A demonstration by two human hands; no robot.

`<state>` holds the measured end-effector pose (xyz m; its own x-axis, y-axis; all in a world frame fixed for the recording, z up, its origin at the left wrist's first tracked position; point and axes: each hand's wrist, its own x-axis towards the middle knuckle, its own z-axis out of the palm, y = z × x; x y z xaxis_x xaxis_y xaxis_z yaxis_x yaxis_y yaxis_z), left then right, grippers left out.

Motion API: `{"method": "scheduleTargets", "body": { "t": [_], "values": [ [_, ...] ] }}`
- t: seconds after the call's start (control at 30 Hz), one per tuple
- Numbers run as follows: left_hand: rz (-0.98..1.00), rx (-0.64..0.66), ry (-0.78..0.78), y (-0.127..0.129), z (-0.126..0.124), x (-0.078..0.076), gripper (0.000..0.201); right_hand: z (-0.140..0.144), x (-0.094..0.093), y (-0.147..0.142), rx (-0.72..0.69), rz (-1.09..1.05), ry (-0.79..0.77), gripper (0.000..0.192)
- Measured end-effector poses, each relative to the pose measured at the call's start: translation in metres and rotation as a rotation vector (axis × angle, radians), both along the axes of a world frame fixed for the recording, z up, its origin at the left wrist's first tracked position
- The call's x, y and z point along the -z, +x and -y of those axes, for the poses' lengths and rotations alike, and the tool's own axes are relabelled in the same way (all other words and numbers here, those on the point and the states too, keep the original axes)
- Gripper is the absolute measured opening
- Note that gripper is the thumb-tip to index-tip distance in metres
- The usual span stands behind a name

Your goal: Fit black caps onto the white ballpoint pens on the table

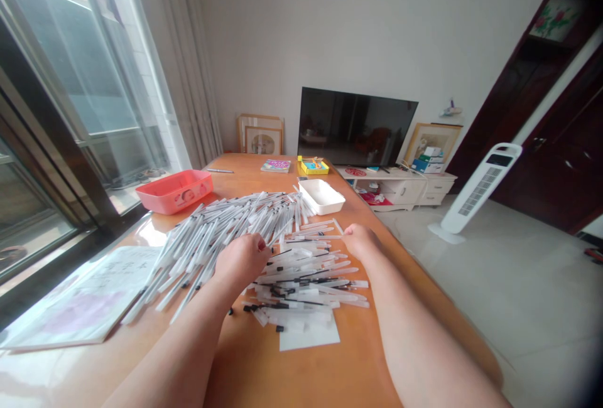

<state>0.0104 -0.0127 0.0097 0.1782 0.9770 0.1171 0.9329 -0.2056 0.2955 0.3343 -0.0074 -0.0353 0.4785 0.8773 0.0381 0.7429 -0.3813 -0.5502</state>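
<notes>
My left hand [242,260] is closed above the near edge of a large heap of clear pens [226,220]. Whatever its curled fingers hold is hidden. On the right, my right hand [362,240] is pinched at the end of a translucent pen barrel [338,227]. Between and below my hands lies a second pile of frosted pen parts [306,279], with black refills and small black caps mixed in. Part of this pile rests on a white sheet [311,338]. A loose black cap [230,311] sits on the wood near my left forearm.
A red plastic basket [176,193] and an open booklet [85,301] lie left. A white tray [323,196] stands beyond the pens. Farther back are a magazine [276,166], a yellow box [313,165] and a single pen [220,171]. The table's [424,282] right edge runs beside my right arm.
</notes>
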Motion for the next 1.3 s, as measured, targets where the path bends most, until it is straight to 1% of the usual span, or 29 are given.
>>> {"method": "scheduleTargets", "body": {
  "t": [0.1,0.17,0.33,0.43,0.53,0.6,0.67,0.73,0.8,0.87,0.97,1.07,1.1,1.2,1.3],
  "values": [
    [0.026,0.013,0.004,0.0,-0.001,0.002,0.018,0.0,-0.001,-0.007,-0.082,-0.042,0.039,0.01],
    [0.044,0.014,0.009,0.0,-0.001,0.003,0.019,0.001,-0.002,-0.009,-0.099,-0.075,0.072,0.015],
    [0.104,0.028,0.029,0.001,-0.002,0.002,0.022,0.004,-0.003,-0.004,-0.035,-0.168,0.16,0.017],
    [0.161,0.08,0.05,0.002,-0.002,0.001,0.023,0.007,-0.007,-0.005,0.012,-0.236,0.217,0.019],
    [0.224,0.158,0.088,0.005,0.002,-0.001,0.021,0.01,-0.016,-0.015,0.02,-0.316,0.278,0.03],
    [0.26,0.207,0.108,0.008,0.005,-0.003,0.02,0.013,-0.023,-0.028,-0.037,-0.421,0.309,0.041],
    [0.292,0.251,0.116,0.011,0.009,-0.005,0.02,0.019,-0.03,-0.044,-0.226,-0.775,0.347,0.047],
    [0.325,0.293,0.117,0.014,0.013,-0.007,0.02,0.027,-0.036,-0.061,-0.377,-1.013,0.303,0.05],
    [0.356,0.337,0.106,0.017,0.016,-0.008,0.02,0.034,-0.04,-0.077,-0.472,-1.129,0.291,0.048],
    [0.391,0.376,0.091,0.019,0.018,-0.008,0.021,0.04,-0.044,-0.089,-0.51,-1.21,0.27,0.046],
    [0.46,0.408,0.088,0.023,0.021,-0.007,0.021,0.045,-0.048,-0.099,-0.491,-1.334,0.275,0.043],
    [0.505,0.413,0.115,0.025,0.023,-0.007,0.026,0.045,-0.05,-0.099,-0.435,-1.404,0.325,0.04],
    [0.504,0.414,0.134,0.025,0.023,-0.007,0.025,0.045,-0.051,-0.098,-0.414,-1.414,0.337,0.04],
    [0.439,0.43,0.217,0.025,0.025,-0.008,0.015,0.045,-0.051,-0.096,-0.363,-1.434,0.341,0.037],
    [0.338,0.439,0.301,0.025,0.026,-0.01,0.016,0.045,-0.053,-0.097,-0.333,-1.448,0.337,0.036]
  ]
}}
